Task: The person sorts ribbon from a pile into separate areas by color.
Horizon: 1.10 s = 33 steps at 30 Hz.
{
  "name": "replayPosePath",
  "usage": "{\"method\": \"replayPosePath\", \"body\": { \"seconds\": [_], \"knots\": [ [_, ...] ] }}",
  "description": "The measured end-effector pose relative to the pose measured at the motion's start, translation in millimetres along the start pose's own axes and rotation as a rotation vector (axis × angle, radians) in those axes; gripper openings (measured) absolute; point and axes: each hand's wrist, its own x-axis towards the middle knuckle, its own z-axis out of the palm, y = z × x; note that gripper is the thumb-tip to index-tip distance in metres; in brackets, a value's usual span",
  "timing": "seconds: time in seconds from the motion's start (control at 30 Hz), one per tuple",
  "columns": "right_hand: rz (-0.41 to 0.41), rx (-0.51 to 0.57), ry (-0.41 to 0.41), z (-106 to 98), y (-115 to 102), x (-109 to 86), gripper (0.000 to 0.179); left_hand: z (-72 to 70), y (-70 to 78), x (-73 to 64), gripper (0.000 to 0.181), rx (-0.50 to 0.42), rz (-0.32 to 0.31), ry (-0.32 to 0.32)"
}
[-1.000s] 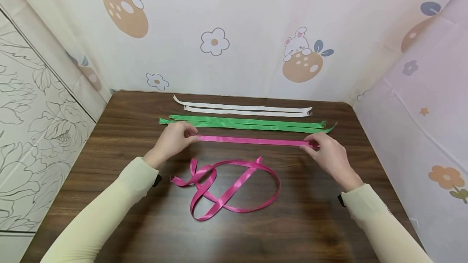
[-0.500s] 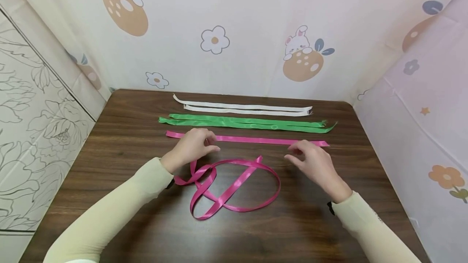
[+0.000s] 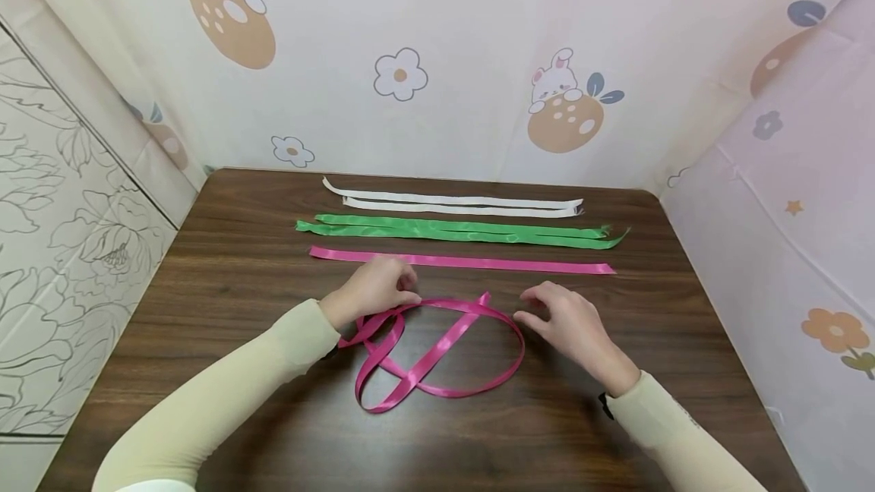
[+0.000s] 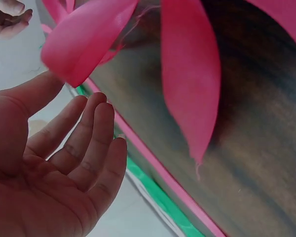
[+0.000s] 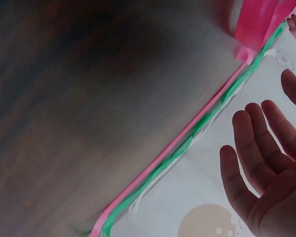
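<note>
A long pink ribbon [image 3: 447,336] lies in loose loops at the middle of the table. Over its upper left part is my left hand [image 3: 374,288], fingers loosely bent with nothing held; in the left wrist view the thumb is close to a ribbon loop [image 4: 91,42], and I cannot tell whether they touch. My right hand [image 3: 566,325] hovers just right of the loops, its fingers [image 5: 244,143] apart and relaxed, holding nothing. Behind both hands a straight pink ribbon strip [image 3: 478,263] stretches across the table, its left part partly behind my left hand.
Two green ribbon strips [image 3: 444,231] lie side by side beyond the straight pink one. Farther back are two white strips [image 3: 458,203]. The dark wooden table [image 3: 683,416] meets a patterned curtain [image 3: 465,120] at its back edge.
Both hands have let go of the straight pink strip, which now lies flat. They have moved inward and toward the near side, the left over the looped ribbon, the right beside it.
</note>
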Motion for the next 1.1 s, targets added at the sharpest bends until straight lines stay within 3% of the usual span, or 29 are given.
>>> {"method": "replayPosePath", "body": {
  "seconds": [0.3, 0.67, 1.1],
  "knots": [
    [-0.002, 0.002, -0.048, 14, -4, -2.9, 0.027, 9.3, -1.5, 0.7, 0.019, -0.007, -0.053, -0.056],
    [-0.015, -0.025, -0.071, 26, -4, -4.6, 0.008, 15.9, -6.4, 0.4, 0.005, 0.022, -0.019, -0.019],
    [0.005, 0.007, -0.072, 20, -5, -3.2, 0.008, 0.2, -4.5, -3.0, 0.004, -0.020, 0.000, -0.007]
  ]
}}
